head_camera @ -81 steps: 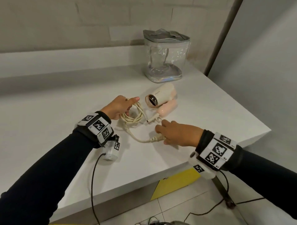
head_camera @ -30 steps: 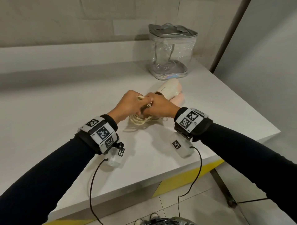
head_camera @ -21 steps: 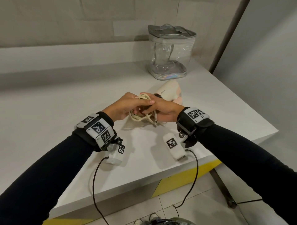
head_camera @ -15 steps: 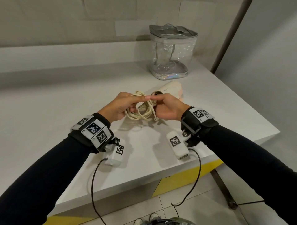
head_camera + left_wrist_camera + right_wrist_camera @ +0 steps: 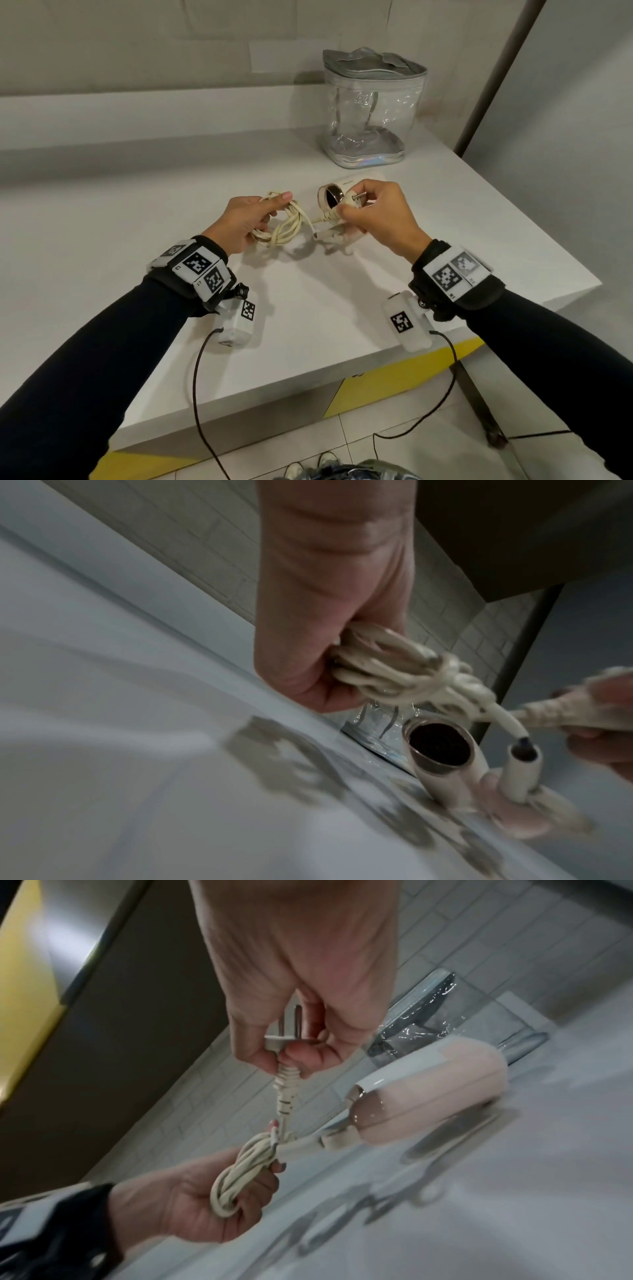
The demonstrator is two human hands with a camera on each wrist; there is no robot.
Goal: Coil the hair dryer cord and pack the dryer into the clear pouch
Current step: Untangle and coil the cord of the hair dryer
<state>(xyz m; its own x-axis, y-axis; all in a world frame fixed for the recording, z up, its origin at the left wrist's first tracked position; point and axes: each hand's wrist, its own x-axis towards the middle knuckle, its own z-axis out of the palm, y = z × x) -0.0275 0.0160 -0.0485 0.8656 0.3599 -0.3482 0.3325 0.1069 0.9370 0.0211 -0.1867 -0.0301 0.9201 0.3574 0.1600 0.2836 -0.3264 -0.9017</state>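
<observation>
Hair dryer [image 5: 346, 192] on counter [image 5: 308, 301]; coiled cord [image 5: 284, 226] gripped in left hand [image 5: 239, 222] beside it; plug [image 5: 349, 202] pinched by right hand [image 5: 380, 216]; clear pouch [image 5: 371, 109] behind dryer

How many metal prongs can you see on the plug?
2, side by side on the plug pinched in the right hand, pointing up into the palm. Fingers cover part of the plug, so another could be hidden.
</observation>
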